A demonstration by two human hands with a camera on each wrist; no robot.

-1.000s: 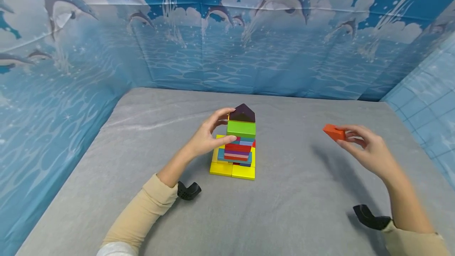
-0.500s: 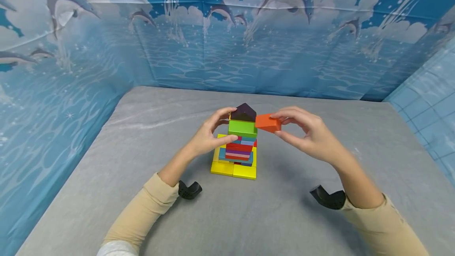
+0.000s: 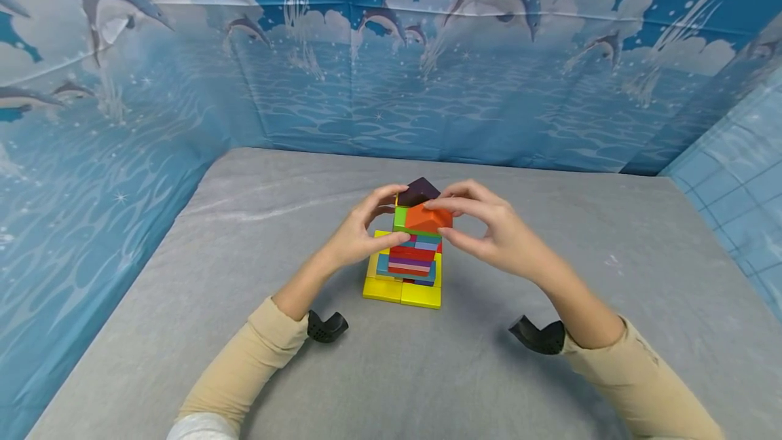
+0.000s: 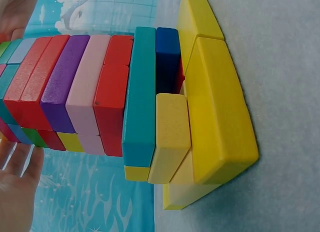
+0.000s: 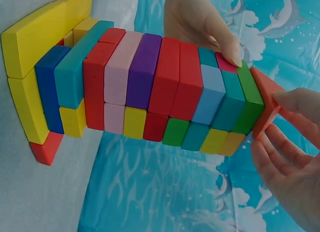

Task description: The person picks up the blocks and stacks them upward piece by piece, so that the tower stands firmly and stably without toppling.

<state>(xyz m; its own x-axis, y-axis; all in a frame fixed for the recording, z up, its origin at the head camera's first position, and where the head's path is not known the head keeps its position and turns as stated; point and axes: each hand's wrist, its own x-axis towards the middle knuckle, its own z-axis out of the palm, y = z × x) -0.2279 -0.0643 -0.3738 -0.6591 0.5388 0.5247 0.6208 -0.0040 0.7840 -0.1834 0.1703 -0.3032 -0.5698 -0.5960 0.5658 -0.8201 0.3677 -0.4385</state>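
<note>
A tower of coloured wooden blocks (image 3: 411, 254) stands on a yellow block base (image 3: 420, 296) at mid-table. My left hand (image 3: 356, 231) holds its upper part from the left, thumb in front and index finger by the dark triangular block (image 3: 418, 191). In the right wrist view, the left thumb (image 5: 231, 54) touches the side near the top. My right hand (image 3: 497, 231) pinches an orange triangular block (image 3: 425, 221) between thumb and fingers, in front of the dark one and over the green block (image 3: 400, 218). In the right wrist view, the orange block (image 5: 265, 99) meets the tower's top end.
A grey cloth (image 3: 293, 223) covers the table. Behind and at the left hangs a blue dolphin-print curtain (image 3: 391, 87). Black wrist mounts (image 3: 328, 326) sit at both sleeve cuffs. A small red block (image 5: 48, 149) shows at the tower's foot in the right wrist view.
My right hand has carried the orange triangular block leftward from the right side of the table to the tower's top. The left hand has stayed on the tower.
</note>
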